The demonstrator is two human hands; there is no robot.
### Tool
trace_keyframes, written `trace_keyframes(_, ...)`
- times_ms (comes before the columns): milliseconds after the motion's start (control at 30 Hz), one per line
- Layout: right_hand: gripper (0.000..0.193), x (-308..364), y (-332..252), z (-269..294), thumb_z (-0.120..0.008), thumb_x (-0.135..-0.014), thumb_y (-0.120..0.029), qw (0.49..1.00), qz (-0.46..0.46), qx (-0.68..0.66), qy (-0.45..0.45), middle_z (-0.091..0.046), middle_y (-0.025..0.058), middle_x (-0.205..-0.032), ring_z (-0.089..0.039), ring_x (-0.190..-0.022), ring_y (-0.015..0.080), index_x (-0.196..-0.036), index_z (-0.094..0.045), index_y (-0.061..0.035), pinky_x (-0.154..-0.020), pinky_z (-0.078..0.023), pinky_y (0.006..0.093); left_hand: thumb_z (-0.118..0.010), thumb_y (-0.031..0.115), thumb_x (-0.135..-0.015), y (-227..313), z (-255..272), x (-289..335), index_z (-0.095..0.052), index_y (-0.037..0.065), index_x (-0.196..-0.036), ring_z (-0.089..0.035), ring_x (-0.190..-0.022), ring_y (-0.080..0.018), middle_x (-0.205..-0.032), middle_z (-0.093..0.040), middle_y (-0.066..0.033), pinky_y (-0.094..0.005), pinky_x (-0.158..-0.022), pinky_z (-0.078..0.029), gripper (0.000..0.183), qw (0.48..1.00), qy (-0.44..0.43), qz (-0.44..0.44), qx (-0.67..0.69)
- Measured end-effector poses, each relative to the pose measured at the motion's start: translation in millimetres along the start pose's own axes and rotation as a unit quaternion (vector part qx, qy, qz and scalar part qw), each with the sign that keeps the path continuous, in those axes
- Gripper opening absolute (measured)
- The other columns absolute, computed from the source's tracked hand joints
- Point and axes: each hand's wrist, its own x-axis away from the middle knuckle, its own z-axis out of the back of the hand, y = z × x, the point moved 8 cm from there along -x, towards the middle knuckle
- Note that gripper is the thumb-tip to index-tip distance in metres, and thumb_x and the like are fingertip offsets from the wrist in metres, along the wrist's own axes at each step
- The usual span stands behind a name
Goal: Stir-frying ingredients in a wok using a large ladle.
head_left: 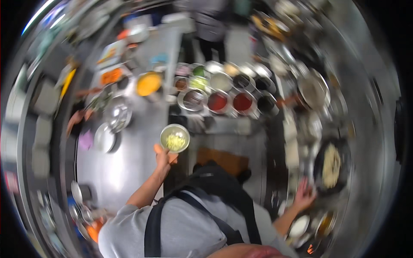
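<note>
My left hand (162, 157) is closed on the near rim of a small round metal bowl (163, 134), held out over the edge of the counter on the left. Pale yellow-green chopped pieces (175, 141) lie in the bottom of the bowl. On the right, my right hand (304, 196) is beside a dark wok (320, 170), with its fingers stretched apart and nothing seen in them. The wok contains a pale, whitish-yellow food (331, 165). Motion blur hides the finer detail of the fingers.
Ahead stands a rack of several round containers, among them two of red sauce (217, 102). The left steel counter (133, 172) bears metal bowls (118, 114) and a yellow-filled bowl (149, 84). A large pot (313, 90) stands at the right. Another person (210, 26) is at the back.
</note>
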Motion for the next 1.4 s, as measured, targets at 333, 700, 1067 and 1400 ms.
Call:
trace_keyframes(333, 0.004, -48, -64, -17, -0.05, -0.088, -0.01, 0.912, 0.107, 0.392, 0.061, -0.046, 0.0022, -0.06, -0.043, -0.042, 0.0134, -0.09, -0.052, -0.0064, -0.04, -0.038, 0.0277, -0.064, 0.003, -0.076, 6, -501, 290, -0.05, -0.005, -0.118, -0.062, -0.087, -0.0275, -0.101, -0.06, -0.0123, -0.035, -0.08, -0.05, 0.044, 0.653, -0.345, -0.607, -0.295)
trace_keyframes(700, 0.013, 24, -165, -2, -0.047, -0.084, -0.003, 0.891, 0.119, 0.421, 0.12, -0.043, 0.0013, -0.057, -0.041, -0.039, 0.012, -0.096, -0.048, -0.0051, -0.034, -0.034, 0.0252, -0.068, 0.011, -0.071, -152, -744, 623, -0.056, 0.011, -0.106, -0.061, -0.083, -0.0308, -0.091, -0.058, -0.0088, -0.0416, -0.071, -0.05, 0.038, 0.269, -0.528, -0.782, -0.194)
trace_keyframes(1067, 0.009, -35, -188, 40, -0.05, -0.084, -0.008, 0.758, 0.007, 0.639, 0.134, -0.048, 0.001, -0.061, -0.045, -0.044, 0.0094, -0.092, -0.05, -0.0071, -0.04, -0.037, 0.0252, -0.076, 0.021, -0.07, -116, -765, 474, -0.051, -0.002, -0.111, -0.067, -0.084, -0.0296, -0.088, -0.067, -0.0188, -0.0404, -0.074, -0.051, 0.053, 0.744, -0.443, -0.401, -0.298)
trace_keyframes(1400, 0.038, -162, -116, -82, -0.064, -0.092, -0.02, 0.545, 0.216, 0.797, -0.145, -0.061, 0.01, -0.102, -0.059, -0.09, 0.0189, -0.122, -0.055, 0.0025, -0.078, -0.049, 0.0311, -0.066, 0.009, -0.075, -52, -302, 127, -0.056, -0.002, -0.101, -0.066, -0.067, -0.0224, -0.086, -0.062, -0.0128, -0.0339, -0.056, -0.055, 0.03, 0.981, -0.174, -0.008, -0.087)
